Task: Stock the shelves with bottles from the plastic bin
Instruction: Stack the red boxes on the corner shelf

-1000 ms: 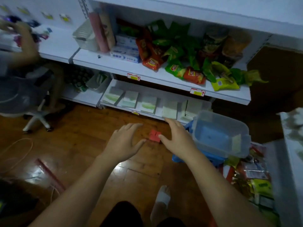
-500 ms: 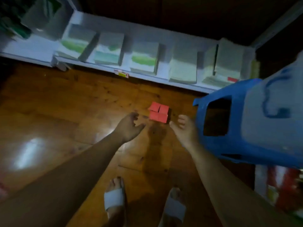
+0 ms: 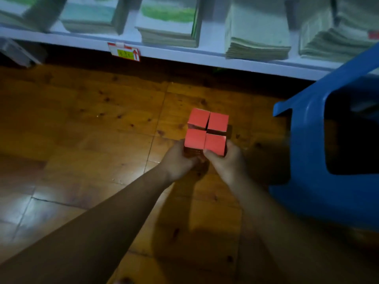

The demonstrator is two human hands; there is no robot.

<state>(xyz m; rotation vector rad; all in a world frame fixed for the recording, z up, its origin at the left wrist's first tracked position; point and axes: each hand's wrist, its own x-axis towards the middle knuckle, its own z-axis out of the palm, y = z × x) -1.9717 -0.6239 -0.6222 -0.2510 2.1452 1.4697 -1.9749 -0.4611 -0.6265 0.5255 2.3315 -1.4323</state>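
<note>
Fingers curled, the left hand (image 3: 178, 162) and right hand (image 3: 225, 160) grip the near side of a red four-block cube (image 3: 207, 130) down by the wooden floor (image 3: 102, 124), blue stool (image 3: 307, 160) at right, shelf (image 3: 205, 56) of paper stacks (image 3: 256, 44) far behind; no bottle or bin in view, so restocking likely waits on fetching one.

Gripping the lower corners of a red four-square block (image 3: 206, 131) at frame centre with left hand (image 3: 178, 161) and right hand (image 3: 228, 161), over wooden floor (image 3: 82, 124). Across the top edge, stacked paper pads (image 3: 256, 44) on a white shelf (image 3: 184, 55) with a yellow price tag (image 3: 125, 52). At right, a blue stool (image 3: 307, 160).
</note>
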